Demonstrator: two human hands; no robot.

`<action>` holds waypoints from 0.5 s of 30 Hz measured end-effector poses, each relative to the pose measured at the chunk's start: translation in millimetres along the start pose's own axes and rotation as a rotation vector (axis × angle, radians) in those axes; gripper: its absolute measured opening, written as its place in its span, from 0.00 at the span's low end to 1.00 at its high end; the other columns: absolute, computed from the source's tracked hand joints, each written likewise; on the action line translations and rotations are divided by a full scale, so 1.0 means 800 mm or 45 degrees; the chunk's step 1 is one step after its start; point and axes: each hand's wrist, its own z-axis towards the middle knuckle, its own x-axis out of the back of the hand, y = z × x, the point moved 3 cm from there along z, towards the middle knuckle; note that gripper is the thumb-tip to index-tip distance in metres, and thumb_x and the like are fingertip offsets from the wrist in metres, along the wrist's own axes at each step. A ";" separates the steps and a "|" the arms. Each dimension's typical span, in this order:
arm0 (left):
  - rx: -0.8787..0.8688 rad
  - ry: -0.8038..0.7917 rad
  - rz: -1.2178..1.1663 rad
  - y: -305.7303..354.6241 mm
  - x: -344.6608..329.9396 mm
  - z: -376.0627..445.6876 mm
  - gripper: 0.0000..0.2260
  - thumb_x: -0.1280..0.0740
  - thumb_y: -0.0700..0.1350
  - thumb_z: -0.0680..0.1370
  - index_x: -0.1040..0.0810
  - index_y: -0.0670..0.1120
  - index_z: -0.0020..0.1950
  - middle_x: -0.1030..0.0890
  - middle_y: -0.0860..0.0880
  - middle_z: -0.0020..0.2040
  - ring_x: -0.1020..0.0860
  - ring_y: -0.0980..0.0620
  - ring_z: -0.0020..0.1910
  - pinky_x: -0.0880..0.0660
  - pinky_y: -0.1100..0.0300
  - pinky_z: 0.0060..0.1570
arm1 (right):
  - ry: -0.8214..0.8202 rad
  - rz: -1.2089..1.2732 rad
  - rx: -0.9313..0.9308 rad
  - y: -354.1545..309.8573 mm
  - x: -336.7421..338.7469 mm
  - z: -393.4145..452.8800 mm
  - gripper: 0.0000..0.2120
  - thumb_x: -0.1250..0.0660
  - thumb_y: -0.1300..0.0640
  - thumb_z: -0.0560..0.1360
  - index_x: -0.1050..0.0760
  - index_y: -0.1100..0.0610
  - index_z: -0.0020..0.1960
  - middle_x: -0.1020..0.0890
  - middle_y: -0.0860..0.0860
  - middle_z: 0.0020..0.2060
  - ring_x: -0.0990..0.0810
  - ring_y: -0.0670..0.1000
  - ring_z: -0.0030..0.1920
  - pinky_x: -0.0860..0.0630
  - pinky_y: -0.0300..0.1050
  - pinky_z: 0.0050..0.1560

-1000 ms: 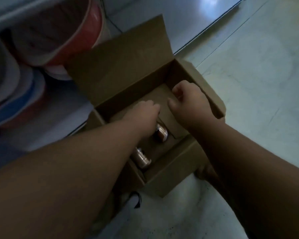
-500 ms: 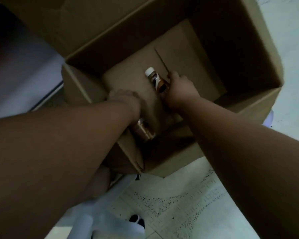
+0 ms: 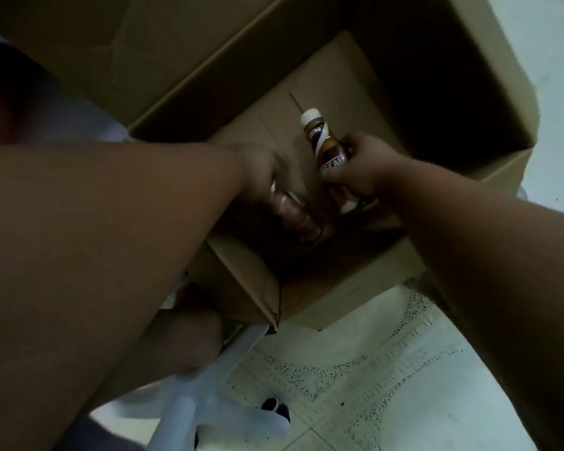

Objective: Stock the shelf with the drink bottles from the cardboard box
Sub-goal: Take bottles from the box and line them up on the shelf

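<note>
Speckled floor tiles (image 3: 355,379); white chair base (image 3: 209,408), blurry.

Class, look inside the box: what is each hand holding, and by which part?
The right hand grips a white-capped brown bottle around its lower body. The left hand closes on another bottle; where exactly is unclear.
</note>
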 end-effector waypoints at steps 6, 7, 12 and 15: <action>0.056 0.503 -0.156 0.005 0.085 -0.084 0.18 0.25 0.58 0.67 0.22 0.48 0.48 0.24 0.50 0.39 0.25 0.47 0.41 0.31 0.57 0.38 | 0.196 0.272 0.052 -0.060 0.061 -0.076 0.29 0.24 0.47 0.58 0.32 0.46 0.54 0.23 0.50 0.45 0.19 0.53 0.42 0.18 0.49 0.34; 0.046 0.563 -0.197 0.003 0.096 -0.105 0.18 0.25 0.57 0.67 0.21 0.48 0.51 0.23 0.50 0.42 0.25 0.47 0.43 0.31 0.57 0.39 | 0.224 0.318 0.095 -0.076 0.067 -0.093 0.27 0.25 0.47 0.58 0.33 0.46 0.53 0.22 0.50 0.46 0.19 0.52 0.43 0.19 0.49 0.35; -0.090 1.059 -0.617 -0.011 0.144 -0.228 0.17 0.21 0.53 0.62 0.20 0.54 0.48 0.21 0.52 0.46 0.23 0.51 0.45 0.28 0.59 0.41 | 0.311 0.536 0.343 -0.162 0.080 -0.187 0.24 0.26 0.55 0.58 0.27 0.51 0.53 0.19 0.56 0.48 0.17 0.56 0.45 0.17 0.55 0.40; -0.175 1.316 -0.849 -0.026 0.155 -0.297 0.17 0.22 0.50 0.62 0.19 0.51 0.48 0.18 0.52 0.46 0.20 0.51 0.46 0.23 0.55 0.46 | 0.416 0.597 0.471 -0.211 0.083 -0.244 0.15 0.30 0.54 0.64 0.26 0.51 0.50 0.19 0.55 0.44 0.17 0.54 0.42 0.19 0.51 0.38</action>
